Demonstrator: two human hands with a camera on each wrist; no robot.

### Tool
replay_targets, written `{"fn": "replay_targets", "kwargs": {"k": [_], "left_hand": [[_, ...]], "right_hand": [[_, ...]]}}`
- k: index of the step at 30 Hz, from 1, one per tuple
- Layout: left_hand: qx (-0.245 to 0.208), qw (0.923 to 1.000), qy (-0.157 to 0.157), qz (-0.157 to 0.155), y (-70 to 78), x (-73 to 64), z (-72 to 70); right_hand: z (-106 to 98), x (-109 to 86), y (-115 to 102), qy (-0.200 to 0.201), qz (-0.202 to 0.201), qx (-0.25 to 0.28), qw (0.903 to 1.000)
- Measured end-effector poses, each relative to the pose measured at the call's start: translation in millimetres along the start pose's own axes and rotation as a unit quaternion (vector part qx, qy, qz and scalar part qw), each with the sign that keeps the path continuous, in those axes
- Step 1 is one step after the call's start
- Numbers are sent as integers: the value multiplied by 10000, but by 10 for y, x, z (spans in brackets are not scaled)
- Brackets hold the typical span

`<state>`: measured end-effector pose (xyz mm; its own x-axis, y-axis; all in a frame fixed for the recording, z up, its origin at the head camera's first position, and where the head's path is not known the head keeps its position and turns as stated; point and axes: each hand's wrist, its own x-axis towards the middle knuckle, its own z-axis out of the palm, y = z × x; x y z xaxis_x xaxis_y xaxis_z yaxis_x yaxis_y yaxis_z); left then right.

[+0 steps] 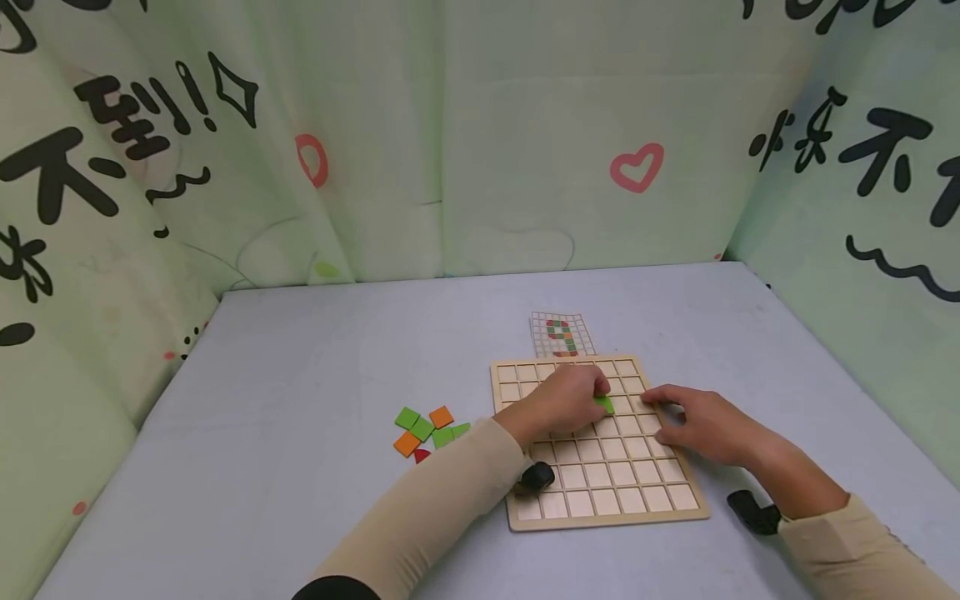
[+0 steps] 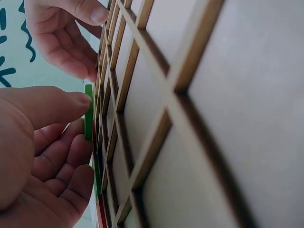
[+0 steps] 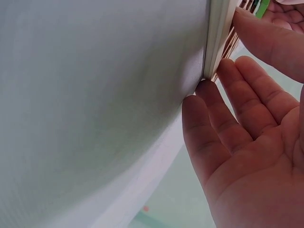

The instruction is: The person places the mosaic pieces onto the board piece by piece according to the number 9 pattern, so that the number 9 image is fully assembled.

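My left hand (image 1: 564, 402) is over the wooden grid board (image 1: 607, 521), pinching a green square tile (image 1: 606, 405) between thumb and fingers. In the left wrist view this green tile (image 2: 89, 114) stands edge-on close over the grid, near red and green pieces (image 2: 98, 175) along the board. My right hand (image 1: 697, 423) rests at the board's right edge, its fingers loosely extended. In the right wrist view the thumb (image 3: 266, 40) touches the board's rim (image 3: 219, 35) and the fingertips lie along its side.
Left of the board lie several loose tiles: green (image 1: 407, 417), orange (image 1: 442, 417) and a red one (image 1: 422, 456). Behind the board is a printed grid card (image 1: 543, 337) with a coloured pattern. A patterned curtain (image 1: 510, 167) surrounds the white table (image 1: 300, 433).
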<state>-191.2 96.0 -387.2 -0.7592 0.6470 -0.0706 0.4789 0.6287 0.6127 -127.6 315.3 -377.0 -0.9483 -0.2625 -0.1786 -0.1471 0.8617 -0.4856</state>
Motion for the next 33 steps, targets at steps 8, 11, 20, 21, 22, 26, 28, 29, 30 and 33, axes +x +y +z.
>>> {"fn": "replay_targets", "kwargs": {"k": [8,11,20,21,22,26,28,29,30,33], "left_hand": [[173,9998,9,56,7,1,4],[236,9996,17,128,4,6,11],[307,9994,30,129,17,11,25],[314,9994,30,121,19,9,25],[331,9994,33,116,22,8,24],[403,9991,41,107,28,2,21],[415,9991,35,90,30,1,20],[411,9991,32,78,31,0,20],[400,9992,26,65,32,-1,19],[364,9993,12,19,34,-1,19]], "right_hand": [[3,0,-7,60,-110,-122,9998],[3,0,-8,67,-139,-149,9998],[3,-2,-3,41,-124,-130,9998],[4,-2,-1,42,-125,-126,9998],[4,-2,0,43,-126,-124,9998],[4,-4,3,38,-120,-106,9999],[3,-5,4,32,-115,-101,9999],[2,-6,4,31,-110,-101,9999],[1,-7,4,29,-110,-99,9999],[-1,-9,3,33,-105,-91,9999]]}}
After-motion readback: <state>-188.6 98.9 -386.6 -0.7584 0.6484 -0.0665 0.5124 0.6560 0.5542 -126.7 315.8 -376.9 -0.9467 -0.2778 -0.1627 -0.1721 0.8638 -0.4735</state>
